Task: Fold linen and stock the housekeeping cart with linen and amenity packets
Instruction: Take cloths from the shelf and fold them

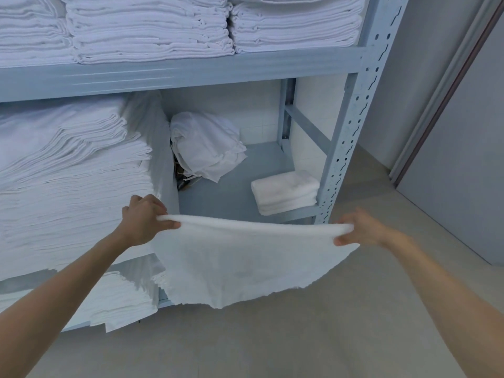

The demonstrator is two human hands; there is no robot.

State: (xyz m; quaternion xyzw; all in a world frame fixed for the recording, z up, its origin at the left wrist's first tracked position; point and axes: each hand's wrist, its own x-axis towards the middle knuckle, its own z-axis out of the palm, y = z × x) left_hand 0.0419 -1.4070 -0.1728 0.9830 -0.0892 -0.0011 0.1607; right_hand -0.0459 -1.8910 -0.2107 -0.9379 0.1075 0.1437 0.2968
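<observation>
A white towel (pixel 245 257) hangs stretched between my two hands in front of the grey metal shelf rack (pixel 351 124). My left hand (pixel 143 219) pinches its upper left corner, close to the tall stack of folded sheets (pixel 71 173). My right hand (pixel 360 227) pinches the upper right corner, level with the rack's front post. The towel's top edge sags a little in the middle and its lower edge hangs loose above the floor. A small pile of folded towels (pixel 286 190) lies on the middle shelf at the right, behind the held towel.
Stacks of folded white towels (pixel 152 28) fill the top shelf. A crumpled white bag (pixel 207 145) sits at the back of the middle shelf. More folded linen (pixel 120 301) lies on the lower shelf. A grey wall and door frame (pixel 450 105) stand to the right, beige floor below.
</observation>
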